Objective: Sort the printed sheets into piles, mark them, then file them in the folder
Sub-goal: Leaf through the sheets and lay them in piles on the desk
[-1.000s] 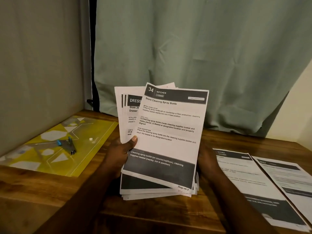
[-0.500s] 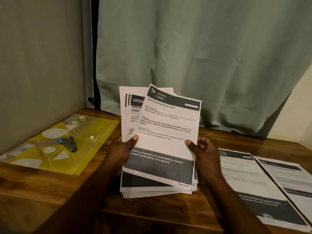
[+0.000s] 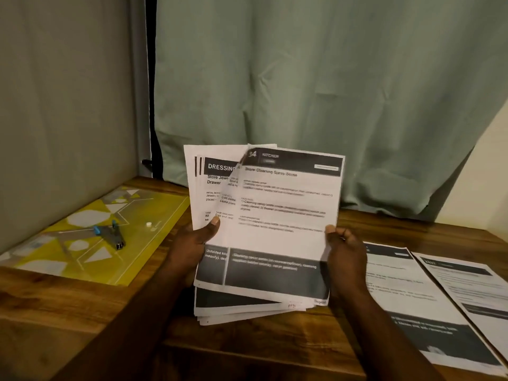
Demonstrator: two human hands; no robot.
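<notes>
Paperwork at a wooden table [image 3: 82, 312]: the left hand [image 3: 192, 248] grips an upright stack of printed sheets [image 3: 247, 301], thumb on its face, while the right hand [image 3: 345, 259] pinches the top sheet [image 3: 286, 215] by its right edge. Two more sheets [image 3: 406, 306] lie flat at right, a yellow folder [image 3: 90, 235] at left, a green curtain [image 3: 302, 78] behind.

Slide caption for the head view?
Sorting: left hand holds the sheet stack while right hand pinches the top Kitchen sheet.

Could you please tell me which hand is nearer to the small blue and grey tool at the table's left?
Left. The left hand grips the paper stack at its left edge, to the right of the tool. The right hand pinches the top sheet farther right.
</notes>
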